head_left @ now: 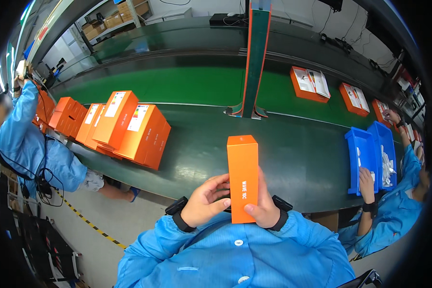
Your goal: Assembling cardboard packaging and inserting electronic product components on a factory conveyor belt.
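An orange closed carton box (243, 180) stands upright in front of my chest, at the near edge of the green bench, with its narrow end up. My right hand (265, 204) grips its right side, thumb across the front face and fingers behind. At its left side is my left hand (207, 199), fingers curled and a little apart, with the fingertips and thumb against the box's left edge. Part of those fingertips is hidden by the box. To the left on the bench sit several stacked orange boxes (146, 134) with white labels.
A green post (257, 62) rises from the bench ahead. Open orange boxes (312, 85) lie on the green belt (197, 91) at right. Blue bins (361, 156) with white parts stand near a co-worker's hand (366, 185). Another person (38, 129) in blue stands at left.
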`<state>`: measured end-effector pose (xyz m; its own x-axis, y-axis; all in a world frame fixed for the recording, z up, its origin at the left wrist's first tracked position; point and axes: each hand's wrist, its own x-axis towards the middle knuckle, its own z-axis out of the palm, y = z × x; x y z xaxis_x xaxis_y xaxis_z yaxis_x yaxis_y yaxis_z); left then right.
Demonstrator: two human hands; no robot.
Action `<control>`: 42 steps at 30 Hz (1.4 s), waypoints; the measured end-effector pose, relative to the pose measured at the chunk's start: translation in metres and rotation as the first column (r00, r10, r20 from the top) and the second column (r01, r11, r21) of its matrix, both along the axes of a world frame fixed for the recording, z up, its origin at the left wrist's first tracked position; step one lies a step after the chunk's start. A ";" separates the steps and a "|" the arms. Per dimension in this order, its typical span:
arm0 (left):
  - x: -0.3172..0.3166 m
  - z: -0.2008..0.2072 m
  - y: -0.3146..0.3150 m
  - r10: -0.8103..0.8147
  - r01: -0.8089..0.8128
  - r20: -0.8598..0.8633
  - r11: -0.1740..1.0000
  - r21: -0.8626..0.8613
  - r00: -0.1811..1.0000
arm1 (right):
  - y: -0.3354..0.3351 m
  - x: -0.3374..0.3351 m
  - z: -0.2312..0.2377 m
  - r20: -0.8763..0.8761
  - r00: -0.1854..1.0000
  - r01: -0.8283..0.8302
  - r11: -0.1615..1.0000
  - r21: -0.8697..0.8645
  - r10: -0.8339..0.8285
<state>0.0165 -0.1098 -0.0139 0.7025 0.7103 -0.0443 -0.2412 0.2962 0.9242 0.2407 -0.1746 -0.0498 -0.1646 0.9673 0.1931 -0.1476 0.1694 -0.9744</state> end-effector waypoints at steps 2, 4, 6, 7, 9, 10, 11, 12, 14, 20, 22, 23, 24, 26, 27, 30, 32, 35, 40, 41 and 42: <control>-0.004 0.005 0.003 -0.044 0.042 -0.033 0.996 -0.077 0.998 | -0.001 -0.002 -0.001 0.049 0.998 -0.026 0.999 -0.023 0.027; -0.006 0.003 0.004 -0.061 0.058 -0.042 0.995 -0.085 0.997 | 0.000 -0.002 -0.007 0.064 0.998 -0.026 1.000 -0.018 0.027; -0.007 -0.002 0.007 -0.077 0.072 -0.054 0.993 -0.093 0.996 | 0.001 -0.004 -0.009 0.077 0.997 -0.027 1.000 -0.013 0.028; -0.007 -0.004 0.009 -0.104 0.100 -0.066 0.993 -0.056 0.992 | 0.001 -0.004 -0.009 0.087 0.996 -0.034 0.999 -0.010 0.035; -0.007 -0.009 0.013 -0.137 0.135 -0.083 0.990 -0.028 0.987 | -0.001 -0.007 -0.010 0.092 0.995 -0.036 0.999 -0.015 0.037; -0.006 -0.010 0.017 -0.156 0.156 -0.092 0.988 -0.003 0.983 | 0.000 -0.007 -0.010 0.110 0.994 -0.023 1.000 0.004 0.023; -0.005 -0.011 0.019 -0.175 0.179 -0.101 0.984 0.023 0.979 | 0.002 -0.008 -0.009 0.128 0.992 -0.010 1.000 0.023 0.007; -0.003 -0.013 0.020 -0.183 0.186 -0.102 0.982 0.016 0.978 | 0.003 -0.008 -0.009 0.125 0.992 -0.003 1.000 0.017 0.001; 0.002 -0.017 0.018 -0.094 0.093 -0.057 0.995 -0.022 0.994 | 0.002 -0.007 -0.009 -0.014 1.000 -0.009 0.999 -0.045 0.008; 0.010 -0.008 0.014 0.094 -0.094 -0.003 0.994 -0.058 0.996 | -0.001 0.016 0.010 -0.080 0.993 0.082 0.992 -0.095 -0.089; 0.005 -0.012 0.017 0.124 -0.124 -0.003 0.992 0.022 0.992 | -0.005 0.025 0.014 0.040 0.992 0.121 0.991 -0.052 -0.119; 0.002 -0.010 0.021 0.135 -0.135 0.008 0.991 0.019 0.991 | -0.003 0.029 0.016 -0.034 0.983 0.178 0.982 -0.063 -0.181; -0.004 -0.015 0.027 0.169 -0.169 -0.001 0.986 0.001 0.986 | -0.001 0.035 0.019 -0.106 0.963 0.240 0.968 -0.076 -0.247; -0.022 -0.028 0.033 0.230 -0.229 0.009 0.970 -0.085 0.973 | 0.009 0.059 0.018 -0.001 0.901 0.433 0.901 -0.014 -0.433; -0.028 -0.029 0.036 0.257 -0.250 0.025 0.956 -0.155 0.966 | 0.012 0.075 0.008 0.115 0.852 0.510 0.859 0.036 -0.511; -0.035 -0.035 0.034 0.300 -0.252 0.156 0.930 -0.267 0.941 | 0.023 0.105 0.008 0.581 0.563 0.585 0.780 0.222 -0.588; -0.043 -0.049 0.032 0.327 -0.248 0.246 0.920 -0.304 0.912 | 0.027 0.111 0.018 0.837 0.253 0.585 0.766 0.267 -0.485; -0.044 -0.063 0.032 0.346 -0.251 0.299 0.916 -0.313 0.890 | 0.039 0.110 0.017 0.968 0.080 0.587 0.796 0.146 -0.237; -0.019 -0.061 0.020 0.396 -0.305 0.221 0.884 -0.354 0.891 | 0.027 0.095 0.018 0.737 0.079 0.375 0.705 0.602 -0.671; -0.014 -0.060 0.019 0.392 -0.301 0.221 0.885 -0.356 0.893 | 0.019 0.084 0.025 0.724 0.337 0.407 0.787 0.464 -0.601; -0.010 -0.058 0.017 0.333 -0.268 0.182 0.913 -0.307 0.925 | 0.014 0.072 0.026 0.673 0.493 0.340 0.834 0.435 -0.552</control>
<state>0.0063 -0.0926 -0.0723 0.4713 0.8721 -0.1315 -0.5507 0.4075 0.7285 0.3125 -0.1602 -0.0233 0.0933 0.9003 0.4252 0.7655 0.2082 -0.6088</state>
